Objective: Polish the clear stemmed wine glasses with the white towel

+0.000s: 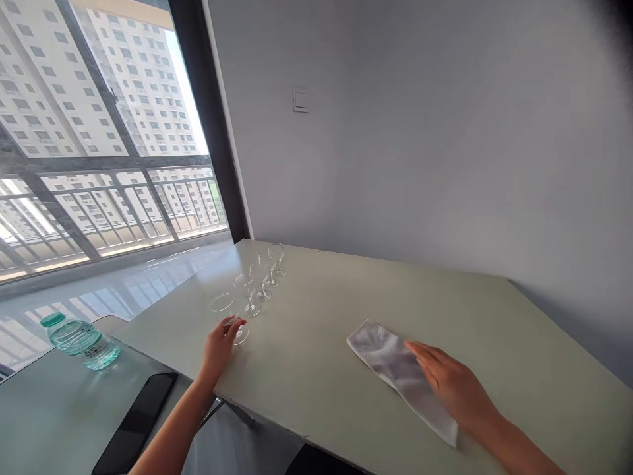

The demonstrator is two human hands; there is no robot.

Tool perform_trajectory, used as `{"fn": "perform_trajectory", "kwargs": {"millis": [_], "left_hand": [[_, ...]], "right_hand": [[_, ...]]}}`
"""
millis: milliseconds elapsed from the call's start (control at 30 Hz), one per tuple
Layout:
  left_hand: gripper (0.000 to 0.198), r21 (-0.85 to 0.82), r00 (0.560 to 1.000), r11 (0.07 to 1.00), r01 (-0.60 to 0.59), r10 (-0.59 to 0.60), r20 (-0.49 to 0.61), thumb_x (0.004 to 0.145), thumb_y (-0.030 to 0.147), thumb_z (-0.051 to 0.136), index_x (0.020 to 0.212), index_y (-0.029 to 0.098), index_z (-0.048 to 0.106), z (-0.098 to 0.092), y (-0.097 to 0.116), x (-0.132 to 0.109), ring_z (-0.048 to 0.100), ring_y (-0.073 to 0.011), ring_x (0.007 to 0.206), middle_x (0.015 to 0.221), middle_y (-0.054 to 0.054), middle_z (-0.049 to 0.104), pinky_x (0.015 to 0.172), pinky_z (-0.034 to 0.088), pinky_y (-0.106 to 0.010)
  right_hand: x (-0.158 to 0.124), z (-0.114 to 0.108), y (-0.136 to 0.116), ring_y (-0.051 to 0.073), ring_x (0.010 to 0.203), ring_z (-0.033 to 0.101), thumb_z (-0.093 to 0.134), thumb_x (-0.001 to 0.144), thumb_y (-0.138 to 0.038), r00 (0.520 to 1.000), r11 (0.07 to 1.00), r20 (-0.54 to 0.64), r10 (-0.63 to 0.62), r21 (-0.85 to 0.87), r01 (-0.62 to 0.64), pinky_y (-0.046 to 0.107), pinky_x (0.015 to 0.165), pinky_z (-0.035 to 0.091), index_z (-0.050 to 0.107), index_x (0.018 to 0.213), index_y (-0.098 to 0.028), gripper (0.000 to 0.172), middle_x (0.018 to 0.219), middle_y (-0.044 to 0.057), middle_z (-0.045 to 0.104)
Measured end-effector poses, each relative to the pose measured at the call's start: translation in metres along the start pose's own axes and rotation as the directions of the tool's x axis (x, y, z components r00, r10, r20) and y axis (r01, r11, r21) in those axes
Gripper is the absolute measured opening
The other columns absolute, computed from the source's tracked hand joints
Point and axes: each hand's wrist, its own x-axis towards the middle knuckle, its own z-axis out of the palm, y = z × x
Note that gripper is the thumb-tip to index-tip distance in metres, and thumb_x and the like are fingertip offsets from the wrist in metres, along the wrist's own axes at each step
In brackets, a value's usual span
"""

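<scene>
My left hand [221, 346] is closed around the stem of the nearest stemmed glass [223, 305], which stands upright near the left edge of the pale green table [316, 343]. Behind it, several more clear stemmed glasses [262, 277] stand in a row running towards the wall. My right hand [452, 382] lies flat with fingers stretched out on a grey-white cloth [386, 359] spread on the table at the right.
A plastic water bottle [82, 340] with a teal cap lies on a lower glass-topped table at the left, beside a dark phone-like slab [141, 409]. A large window with a railing fills the left. A grey wall with a switch [300, 99] backs the table.
</scene>
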Motion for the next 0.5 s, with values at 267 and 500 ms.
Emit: {"fn": "perform_trajectory", "kwargs": {"millis": [267,500], "left_hand": [[0.042,0.112,0.999,0.992,0.051,-0.049,-0.02,0.071,0.053,0.047,0.094,0.022,0.064,-0.008,-0.012,0.016,0.061,-0.0208,0.08,0.098,-0.004,0.066,0.073,0.043,-0.03],[0.042,0.25,0.997,0.966,0.073,-0.078,0.008,0.072,0.053,0.043,0.089,0.024,0.067,-0.006,-0.01,0.024,0.055,-0.0261,0.098,0.118,-0.004,0.057,0.082,0.04,-0.036]], "right_hand": [[0.002,0.01,-0.011,0.021,0.127,0.03,0.045,0.084,-0.017,0.847,0.939,0.426,-0.318,0.016,0.344,0.046,0.106,0.026,0.047,0.122,-0.037,0.043,0.134,-0.006,0.041],[0.028,0.059,-0.037,0.018,0.128,0.028,0.037,0.089,-0.017,0.771,0.88,0.51,-0.381,-0.056,0.472,0.038,0.107,0.025,0.041,0.13,-0.024,0.042,0.138,0.003,0.036]]}}
